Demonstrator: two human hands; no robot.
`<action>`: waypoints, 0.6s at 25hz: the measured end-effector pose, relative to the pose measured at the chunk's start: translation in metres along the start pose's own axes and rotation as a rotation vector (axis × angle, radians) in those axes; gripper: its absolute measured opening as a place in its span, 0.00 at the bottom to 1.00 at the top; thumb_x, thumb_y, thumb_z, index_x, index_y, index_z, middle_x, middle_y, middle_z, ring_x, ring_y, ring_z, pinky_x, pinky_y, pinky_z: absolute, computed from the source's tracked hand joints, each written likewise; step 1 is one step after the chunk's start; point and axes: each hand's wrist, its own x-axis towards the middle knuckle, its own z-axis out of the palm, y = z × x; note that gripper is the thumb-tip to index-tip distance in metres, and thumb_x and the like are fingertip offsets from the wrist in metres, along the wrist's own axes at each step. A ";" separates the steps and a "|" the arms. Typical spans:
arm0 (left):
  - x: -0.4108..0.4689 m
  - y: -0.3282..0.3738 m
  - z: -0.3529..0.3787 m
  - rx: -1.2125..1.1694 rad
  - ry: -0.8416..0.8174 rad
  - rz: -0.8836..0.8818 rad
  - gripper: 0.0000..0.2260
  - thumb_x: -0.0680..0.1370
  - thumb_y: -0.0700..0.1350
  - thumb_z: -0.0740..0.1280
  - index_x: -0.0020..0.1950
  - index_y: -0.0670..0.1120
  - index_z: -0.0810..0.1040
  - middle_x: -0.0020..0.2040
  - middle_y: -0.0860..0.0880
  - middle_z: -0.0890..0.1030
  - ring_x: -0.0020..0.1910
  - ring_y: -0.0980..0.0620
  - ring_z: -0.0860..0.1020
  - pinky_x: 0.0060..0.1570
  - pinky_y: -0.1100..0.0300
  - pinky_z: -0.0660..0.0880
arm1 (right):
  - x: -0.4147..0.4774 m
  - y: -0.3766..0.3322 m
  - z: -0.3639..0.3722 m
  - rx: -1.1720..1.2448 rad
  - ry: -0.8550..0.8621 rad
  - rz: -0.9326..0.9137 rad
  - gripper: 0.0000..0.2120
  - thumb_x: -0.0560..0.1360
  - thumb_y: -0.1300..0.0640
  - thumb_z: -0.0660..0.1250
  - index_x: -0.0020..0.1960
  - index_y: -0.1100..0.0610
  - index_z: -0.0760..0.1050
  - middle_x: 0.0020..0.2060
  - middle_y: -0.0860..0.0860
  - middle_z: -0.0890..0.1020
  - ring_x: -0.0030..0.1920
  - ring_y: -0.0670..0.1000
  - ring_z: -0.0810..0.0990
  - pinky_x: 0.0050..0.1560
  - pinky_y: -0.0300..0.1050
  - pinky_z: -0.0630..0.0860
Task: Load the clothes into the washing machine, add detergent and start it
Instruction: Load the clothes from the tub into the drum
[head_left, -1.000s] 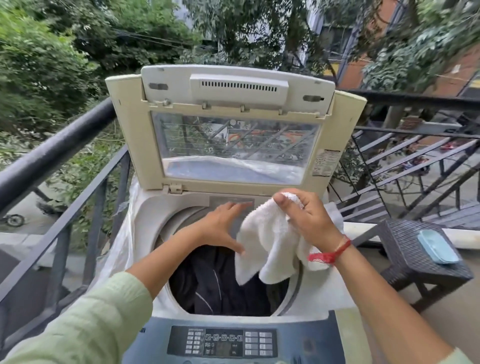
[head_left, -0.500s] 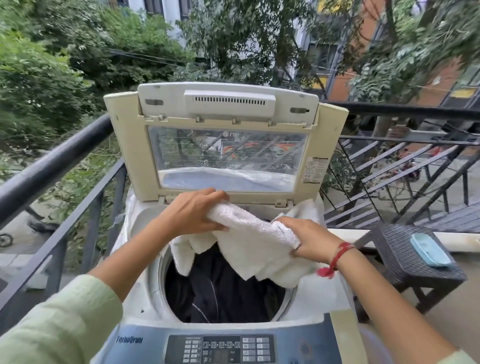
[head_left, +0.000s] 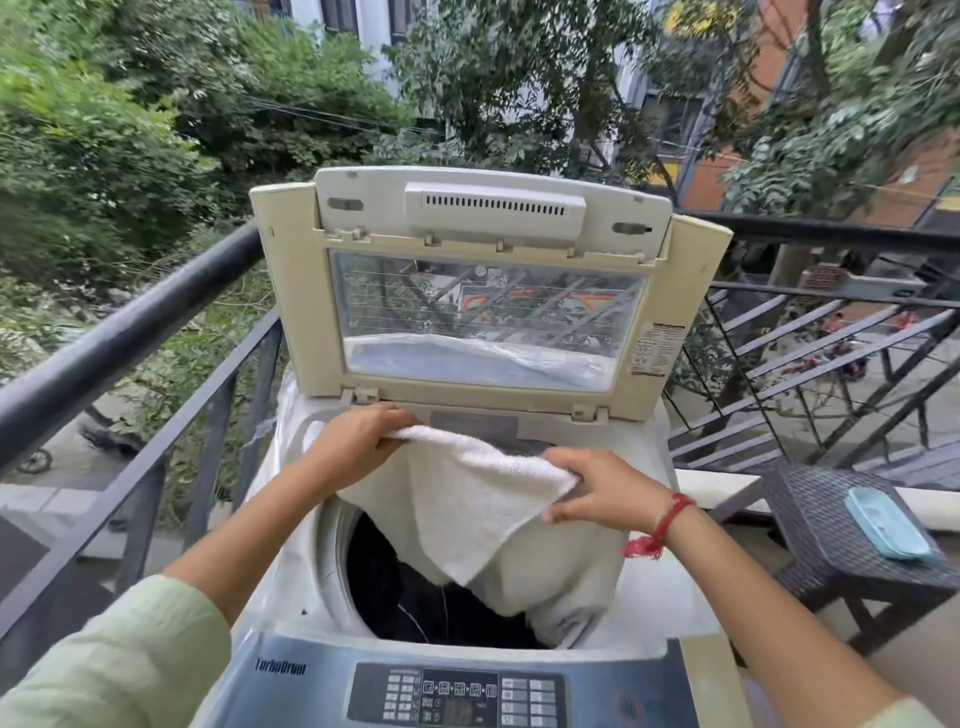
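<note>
Left hand (head_left: 358, 441) had joined right hand (head_left: 597, 486) in gripping the white towel (head_left: 467, 514), now spread above the drum (head_left: 389, 597) for loading.

Dark woven side table (head_left: 810, 519) on balcony floor (head_left: 914, 670), pale blue dish (head_left: 885, 522) on its top, washing machine (head_left: 654, 597) just beside

This was a home balcony, raised above a street. A white top-loading washing machine (head_left: 665, 597) with its cream plastic lid (head_left: 291, 291) raised stood against a black metal railing (head_left: 130, 332) that ran along the left and far sides. Beyond the railing rose green leafy trees (head_left: 130, 156) and, far right, an orange-brick apartment building (head_left: 717, 182). At the near right stood a dark woven wicker stool (head_left: 810, 519) carrying a pale blue plastic dish (head_left: 883, 525).
</note>
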 end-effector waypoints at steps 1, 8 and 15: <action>0.005 -0.001 0.003 0.033 -0.012 -0.020 0.13 0.77 0.40 0.65 0.60 0.49 0.79 0.55 0.48 0.82 0.55 0.46 0.79 0.49 0.53 0.75 | 0.005 0.005 -0.002 -0.060 -0.035 0.019 0.08 0.69 0.57 0.72 0.48 0.54 0.78 0.45 0.51 0.82 0.49 0.50 0.79 0.48 0.44 0.73; 0.019 0.022 0.036 0.214 0.294 0.069 0.24 0.73 0.35 0.63 0.69 0.47 0.73 0.65 0.47 0.76 0.66 0.45 0.74 0.63 0.45 0.68 | 0.011 0.021 0.012 0.011 0.614 -0.051 0.29 0.66 0.77 0.55 0.59 0.54 0.79 0.58 0.51 0.81 0.61 0.52 0.77 0.65 0.46 0.71; -0.045 0.037 0.118 0.498 -1.358 0.010 0.18 0.82 0.42 0.55 0.72 0.43 0.67 0.72 0.44 0.68 0.69 0.41 0.67 0.69 0.47 0.63 | -0.021 0.035 0.121 -0.222 -0.696 0.199 0.19 0.78 0.61 0.57 0.68 0.54 0.70 0.67 0.54 0.74 0.66 0.54 0.71 0.66 0.42 0.66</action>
